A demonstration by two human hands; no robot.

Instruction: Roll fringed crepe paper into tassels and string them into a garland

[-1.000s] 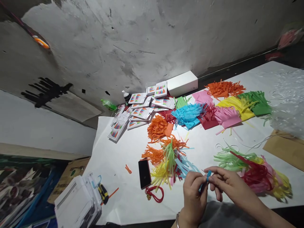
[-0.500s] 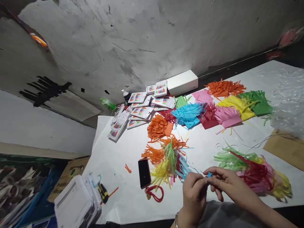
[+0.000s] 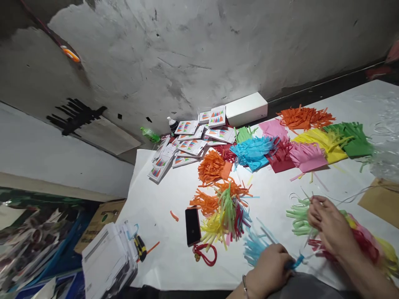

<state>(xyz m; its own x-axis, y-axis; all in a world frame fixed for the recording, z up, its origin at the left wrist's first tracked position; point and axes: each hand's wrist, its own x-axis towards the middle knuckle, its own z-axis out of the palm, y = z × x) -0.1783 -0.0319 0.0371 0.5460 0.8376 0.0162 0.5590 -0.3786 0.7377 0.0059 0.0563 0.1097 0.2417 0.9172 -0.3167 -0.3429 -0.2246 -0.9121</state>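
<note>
Gripping the blue tassel (image 3: 253, 248) low at the table's near edge, my left hand (image 3: 271, 268) has its fingers closed around it, strips fanning out on one side and its rolled blue end (image 3: 298, 261) poking out on the other. My right hand (image 3: 332, 226) is raised above the piled strips, thumb and fingertips pinched, apparently on a pale strand (image 3: 307, 241) that runs toward the rolled end; blur keeps me from being sure. I'd judge this the strand step, threading or tying at the tassel's head. The next move, I think, calls for a firm left grip and a steady pull clear of the light green strips (image 3: 299, 218).

Counting outward: one tassel in my grasp; one central cluster (image 3: 227, 203), too tangled to number; one mixed pile (image 3: 364, 241), partly behind my right forearm. Near the cluster I have one phone (image 3: 193, 226) and one red cord loop (image 3: 209, 261). Toward the wall I make out ten fringed paper bundles (image 3: 255, 149): two orange, two pink, two red, one each blue, yellow, light green and dark green. Beside them lie overlapping printed packs (image 3: 191, 146), beyond exact counting, one white box (image 3: 247, 110) and two bottles (image 3: 150, 134).
</note>
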